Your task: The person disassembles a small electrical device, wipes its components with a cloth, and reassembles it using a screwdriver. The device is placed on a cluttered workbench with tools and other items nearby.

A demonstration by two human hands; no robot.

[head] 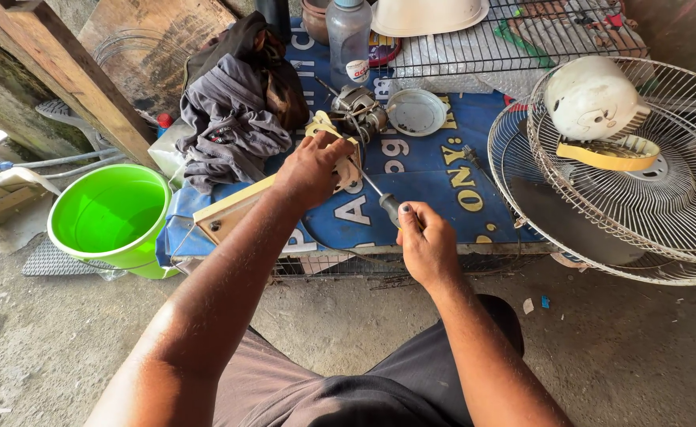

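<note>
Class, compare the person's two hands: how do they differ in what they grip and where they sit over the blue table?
The left hand presses down on a cream plastic fan part farther in on the table; the right hand sits at the near edge, wrapped round a screwdriver handle. The left lies knuckles-up; the right is fisted. Both are bare and closed on something.

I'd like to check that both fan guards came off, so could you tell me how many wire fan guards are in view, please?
2. Both lie at the right: one wire fan guard flat on the blue table top, the second guard overlapping it, holding a white motor cover.
</note>
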